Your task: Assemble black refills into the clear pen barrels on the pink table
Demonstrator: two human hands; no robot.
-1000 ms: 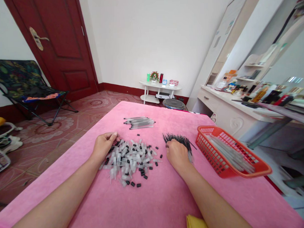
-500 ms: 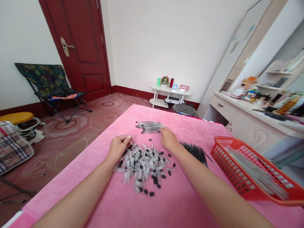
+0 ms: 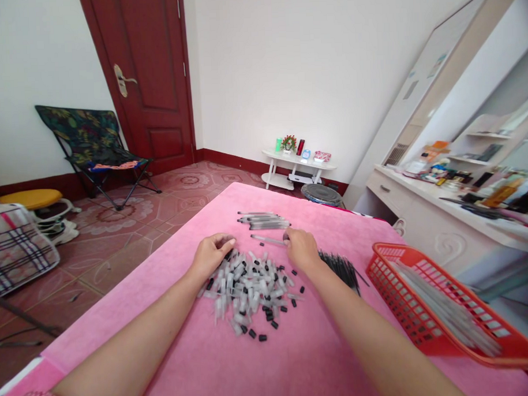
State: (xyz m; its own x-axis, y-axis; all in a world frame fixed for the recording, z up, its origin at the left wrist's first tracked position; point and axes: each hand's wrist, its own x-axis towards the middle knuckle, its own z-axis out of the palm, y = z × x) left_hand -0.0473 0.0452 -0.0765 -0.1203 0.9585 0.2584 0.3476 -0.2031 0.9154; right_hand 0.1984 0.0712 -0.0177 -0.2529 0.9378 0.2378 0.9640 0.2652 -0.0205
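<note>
Bare hands flank the heap of small clear caps and black plugs (image 3: 250, 285), which lies on the pink-covered table (image 3: 295, 358). Well to the left of the heap are a plaid padded piece (image 3: 23, 247), a yellow-topped stool (image 3: 30, 198) and a dark floral folding chair (image 3: 82, 132), with a red door (image 3: 155, 63) farther beyond the heap. At the heap's far left edge rests the left hand (image 3: 212, 254), fingers curled and thumb towards the pieces — whether it grips anything I cannot tell. Just beyond the heap, a group of clear pens with black ends (image 3: 267, 220) lies crosswise, side by side. Between that group and the heap is a single clear pen (image 3: 269, 239), its right end pinched by the right hand (image 3: 301, 247), which is beyond the heap's right side; the free end points left. Far behind the heap stands a white side table (image 3: 297, 159). To its right, past the right wrist, lies a bunch of black refills (image 3: 339, 267). Farther right of the heap sits a red basket (image 3: 406, 308) holding long pale tubes (image 3: 445, 301) — and beyond that, a white dressing table (image 3: 420, 215) crowded with bottles.
</note>
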